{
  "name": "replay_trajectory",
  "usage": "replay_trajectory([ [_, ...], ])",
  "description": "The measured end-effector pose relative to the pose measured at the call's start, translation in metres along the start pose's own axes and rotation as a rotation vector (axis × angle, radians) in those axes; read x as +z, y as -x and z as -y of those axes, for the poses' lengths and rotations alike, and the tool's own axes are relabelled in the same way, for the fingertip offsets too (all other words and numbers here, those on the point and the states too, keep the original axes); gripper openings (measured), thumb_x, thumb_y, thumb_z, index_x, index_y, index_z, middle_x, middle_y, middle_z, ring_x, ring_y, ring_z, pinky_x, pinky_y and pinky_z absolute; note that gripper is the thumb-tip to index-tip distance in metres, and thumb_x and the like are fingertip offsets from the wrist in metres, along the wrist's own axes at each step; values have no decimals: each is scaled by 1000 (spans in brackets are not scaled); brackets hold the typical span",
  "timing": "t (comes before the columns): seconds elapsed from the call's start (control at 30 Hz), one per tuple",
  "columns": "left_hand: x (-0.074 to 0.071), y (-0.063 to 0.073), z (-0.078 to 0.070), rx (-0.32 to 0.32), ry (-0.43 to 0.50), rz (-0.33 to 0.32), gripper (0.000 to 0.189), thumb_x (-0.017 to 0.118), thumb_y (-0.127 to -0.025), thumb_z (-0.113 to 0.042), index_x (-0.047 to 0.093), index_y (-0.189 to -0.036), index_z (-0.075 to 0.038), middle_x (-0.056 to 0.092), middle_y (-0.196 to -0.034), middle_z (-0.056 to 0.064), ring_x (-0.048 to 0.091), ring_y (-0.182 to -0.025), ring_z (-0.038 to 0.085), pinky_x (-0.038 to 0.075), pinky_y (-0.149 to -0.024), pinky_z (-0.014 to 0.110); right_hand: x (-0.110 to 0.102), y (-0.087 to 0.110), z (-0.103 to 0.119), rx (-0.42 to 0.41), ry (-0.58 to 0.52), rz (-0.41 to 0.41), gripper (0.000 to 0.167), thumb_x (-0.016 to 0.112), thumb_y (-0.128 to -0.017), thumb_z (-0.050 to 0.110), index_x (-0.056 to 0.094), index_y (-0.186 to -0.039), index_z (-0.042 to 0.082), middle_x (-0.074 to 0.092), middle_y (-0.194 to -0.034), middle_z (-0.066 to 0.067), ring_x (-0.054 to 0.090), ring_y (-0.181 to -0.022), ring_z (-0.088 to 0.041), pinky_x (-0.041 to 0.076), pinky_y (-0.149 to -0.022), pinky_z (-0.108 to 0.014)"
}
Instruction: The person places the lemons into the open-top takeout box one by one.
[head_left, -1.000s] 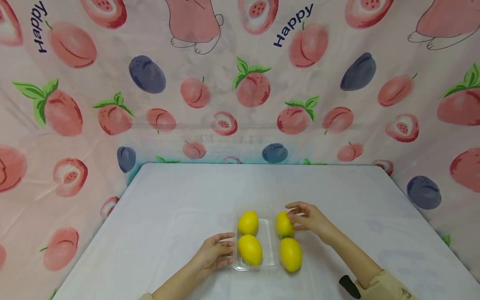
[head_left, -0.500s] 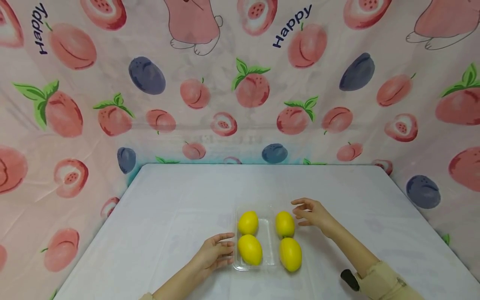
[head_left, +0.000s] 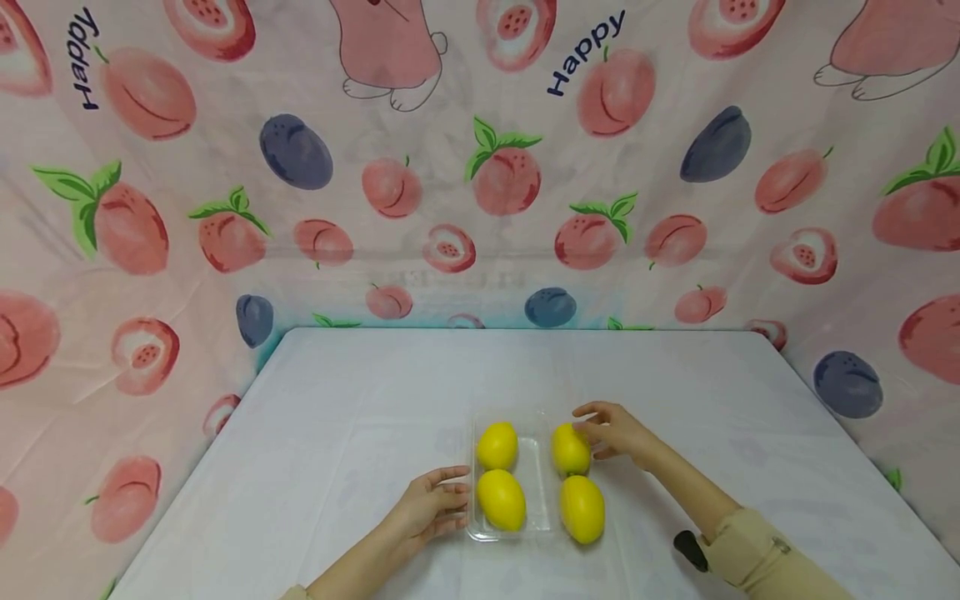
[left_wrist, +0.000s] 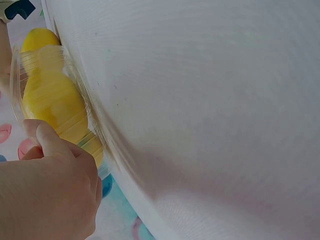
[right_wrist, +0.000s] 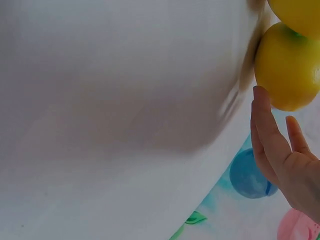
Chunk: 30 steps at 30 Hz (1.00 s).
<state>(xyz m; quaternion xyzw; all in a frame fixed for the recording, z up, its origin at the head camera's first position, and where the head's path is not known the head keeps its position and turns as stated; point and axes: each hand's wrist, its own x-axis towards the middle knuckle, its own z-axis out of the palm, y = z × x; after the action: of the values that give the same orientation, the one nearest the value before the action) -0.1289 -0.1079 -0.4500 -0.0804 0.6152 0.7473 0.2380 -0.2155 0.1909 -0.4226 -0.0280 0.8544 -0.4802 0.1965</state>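
A clear plastic box (head_left: 534, 492) sits on the table with two lemons in its left half, a far lemon (head_left: 497, 446) and a near lemon (head_left: 501, 500). To its right lie two more, a far right lemon (head_left: 571, 450) and a near right lemon (head_left: 582, 510), end to end; they appear to be outside the box. My left hand (head_left: 431, 504) rests its fingertips along the box's left wall, fingers mostly extended. My right hand (head_left: 618, 435) reaches over the far right lemon, fingers loosely spread. In the right wrist view, a fingertip (right_wrist: 261, 95) meets or nearly meets a lemon (right_wrist: 289, 70).
A white cloth covers the table (head_left: 360, 400). A fruit-print curtain (head_left: 450, 183) hangs behind it and at both sides. Below the right forearm, a dark object (head_left: 690, 551) is fixed at the sleeve (head_left: 750, 550).
My right hand pulled back from the far right lemon, then came in to it again. My left hand, the box and the lemons hold their places.
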Motion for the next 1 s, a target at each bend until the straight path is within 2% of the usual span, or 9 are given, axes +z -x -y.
replay_trajectory([
  [0.2, 1, 0, 0, -4, 1, -2, 46, 56, -88, 2, 44, -132, 3, 58, -88, -3, 58, -74, 9, 58, -71, 24, 7, -2, 0, 11, 39, 28, 44, 61, -91, 24, 51, -125, -2, 55, -111, -22, 58, -83, -21, 59, -70, -39],
  [0.47, 1, 0, -1, -1, -1, 3, 45, 57, -88, 2, 45, -132, 2, 59, -89, -3, 58, -75, 9, 58, -72, 24, 12, -6, 0, 54, 96, 16, 47, 62, -90, 27, 50, -127, 1, 52, -118, -24, 57, -86, -21, 59, -70, -36],
  [1.0, -1, 0, 1, -2, -29, -5, 46, 57, -88, 1, 45, -132, 2, 58, -92, -1, 58, -77, 10, 58, -72, 25, 17, -7, 2, 63, 86, 3, 44, 64, -88, 22, 51, -126, 2, 51, -118, -22, 55, -87, -23, 58, -71, -34],
])
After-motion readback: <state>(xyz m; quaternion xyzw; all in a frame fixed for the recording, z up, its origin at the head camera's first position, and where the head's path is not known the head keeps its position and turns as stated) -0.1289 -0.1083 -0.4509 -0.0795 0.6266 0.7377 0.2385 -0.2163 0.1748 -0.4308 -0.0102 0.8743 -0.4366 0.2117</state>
